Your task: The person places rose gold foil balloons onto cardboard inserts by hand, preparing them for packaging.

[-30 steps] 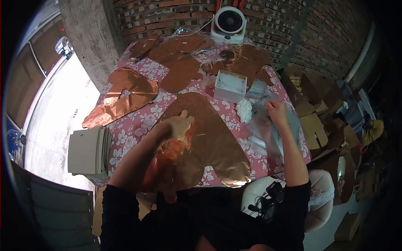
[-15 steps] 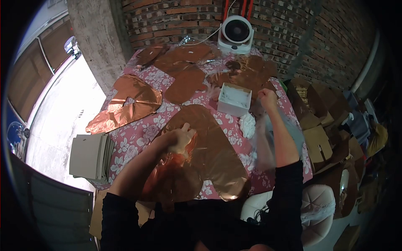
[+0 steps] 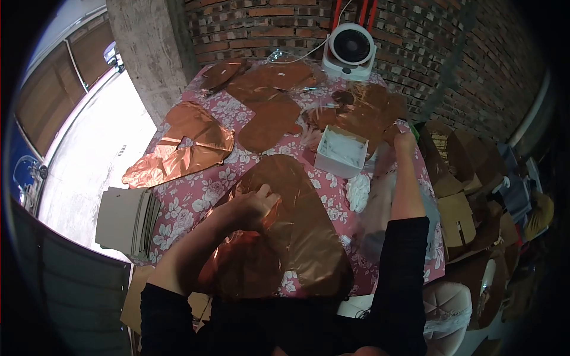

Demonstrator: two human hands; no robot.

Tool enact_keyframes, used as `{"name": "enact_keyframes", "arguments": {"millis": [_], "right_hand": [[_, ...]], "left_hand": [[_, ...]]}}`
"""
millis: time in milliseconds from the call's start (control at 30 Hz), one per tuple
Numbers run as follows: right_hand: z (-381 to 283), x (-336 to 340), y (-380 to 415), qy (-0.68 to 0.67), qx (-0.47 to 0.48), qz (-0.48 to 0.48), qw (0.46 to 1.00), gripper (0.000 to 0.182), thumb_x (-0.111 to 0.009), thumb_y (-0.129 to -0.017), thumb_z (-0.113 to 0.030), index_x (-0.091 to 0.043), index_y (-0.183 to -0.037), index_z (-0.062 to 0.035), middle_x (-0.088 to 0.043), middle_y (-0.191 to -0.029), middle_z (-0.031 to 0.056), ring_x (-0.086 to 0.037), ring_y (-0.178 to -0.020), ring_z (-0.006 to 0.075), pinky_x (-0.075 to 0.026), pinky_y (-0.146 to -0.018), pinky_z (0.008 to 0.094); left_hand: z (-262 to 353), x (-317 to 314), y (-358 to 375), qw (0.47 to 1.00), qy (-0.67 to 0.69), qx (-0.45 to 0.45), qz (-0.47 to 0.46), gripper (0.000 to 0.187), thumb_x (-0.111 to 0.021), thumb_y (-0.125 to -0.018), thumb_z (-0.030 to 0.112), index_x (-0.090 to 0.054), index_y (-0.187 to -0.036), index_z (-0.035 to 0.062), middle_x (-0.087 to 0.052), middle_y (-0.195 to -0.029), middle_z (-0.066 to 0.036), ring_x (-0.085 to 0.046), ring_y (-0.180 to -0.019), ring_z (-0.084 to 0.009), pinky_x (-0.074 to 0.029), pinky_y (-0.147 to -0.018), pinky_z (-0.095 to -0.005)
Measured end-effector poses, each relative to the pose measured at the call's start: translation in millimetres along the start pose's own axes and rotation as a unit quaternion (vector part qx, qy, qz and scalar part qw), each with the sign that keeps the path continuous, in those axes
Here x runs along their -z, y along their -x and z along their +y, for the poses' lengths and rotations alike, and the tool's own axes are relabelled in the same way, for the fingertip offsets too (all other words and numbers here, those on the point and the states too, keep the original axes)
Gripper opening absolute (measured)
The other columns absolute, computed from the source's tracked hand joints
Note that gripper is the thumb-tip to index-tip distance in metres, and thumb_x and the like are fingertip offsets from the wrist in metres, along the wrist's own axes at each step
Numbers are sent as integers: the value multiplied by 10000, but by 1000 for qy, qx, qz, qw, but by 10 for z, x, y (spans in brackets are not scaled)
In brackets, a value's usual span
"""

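Observation:
A flat, shiny copper-coloured foil balloon lies before me on the table. My left hand rests on its left half with fingers curled in, and the foil beside them is wrinkled and raised. At the right side of the table, my right hand is closed beside the far pile of copper foil pieces; what its fingers hold, if anything, is hidden. Between my hands stands a small white box with whitish, translucent contents. A crumpled white bundle lies against its near side.
Another foil balloon lies at the left, with more foil pieces behind. A white fan stands at the back by the brick wall. Grey cards are stacked at the left edge. Cardboard boxes crowd the right side.
My right hand has shifted right to the foil pile's near right edge. My left hand remains on the balloon, its fingers more curled. The whole view has moved slightly.

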State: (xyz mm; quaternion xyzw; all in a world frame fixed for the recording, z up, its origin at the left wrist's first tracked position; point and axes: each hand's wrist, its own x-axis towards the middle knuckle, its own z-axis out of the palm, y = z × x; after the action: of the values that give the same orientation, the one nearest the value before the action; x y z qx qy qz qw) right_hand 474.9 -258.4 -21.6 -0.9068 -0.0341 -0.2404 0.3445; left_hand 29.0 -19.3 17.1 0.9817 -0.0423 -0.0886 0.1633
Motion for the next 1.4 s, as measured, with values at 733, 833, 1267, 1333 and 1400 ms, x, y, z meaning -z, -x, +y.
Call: {"name": "enact_keyframes", "arguments": {"millis": [733,833,1267,1333,1400], "right_hand": [[-989,-195,137,66,-92,-275,955,423,-758,-722,-351,-697,-1080,-134,-672,-1157,90,-648,-1066,273,-540,-849,409],[-1080,-112,170,92,-86,-310,942,442,-764,-724,-359,-693,-1099,-134,-667,-1166,91,-643,-1079,263,-540,-850,403],[-1035,-244,147,104,-39,-273,956,352,-575,-888,-330,-674,-1128,-92,-643,-1199,121,-616,-1112,307,-510,-893,419],[-1034,-215,180,94,-13,-246,965,338,-575,-883,-301,-677,-1104,-66,-643,-1185,148,-614,-1114,309,-510,-891,427],[-943,-269,119,92,14,-244,965,327,-579,-877,-285,-680,-1089,-58,-642,-1178,165,-616,-1108,316,-511,-890,432]], "left_hand": [[119,114,27,999,-20,23,-20,797,-836,-641,277,-465,-1272,-38,-483,-1165,-242,-597,-1007,-395,-507,-851,-404],[108,100,34,1000,-9,3,7,761,-817,-648,231,-464,-1266,-36,-485,-1116,-211,-586,-998,-382,-501,-836,-413],[65,41,30,999,12,34,-5,681,-748,-699,134,-445,-1286,-34,-482,-1157,-229,-567,-1047,-391,-487,-862,-426],[40,14,27,1000,10,30,1,682,-747,-702,132,-443,-1289,-34,-482,-1163,-233,-570,-1044,-393,-488,-858,-425],[16,-5,26,1000,-3,15,9,690,-756,-709,150,-443,-1294,-37,-481,-1168,-239,-591,-1007,-398,-499,-838,-424]]}}
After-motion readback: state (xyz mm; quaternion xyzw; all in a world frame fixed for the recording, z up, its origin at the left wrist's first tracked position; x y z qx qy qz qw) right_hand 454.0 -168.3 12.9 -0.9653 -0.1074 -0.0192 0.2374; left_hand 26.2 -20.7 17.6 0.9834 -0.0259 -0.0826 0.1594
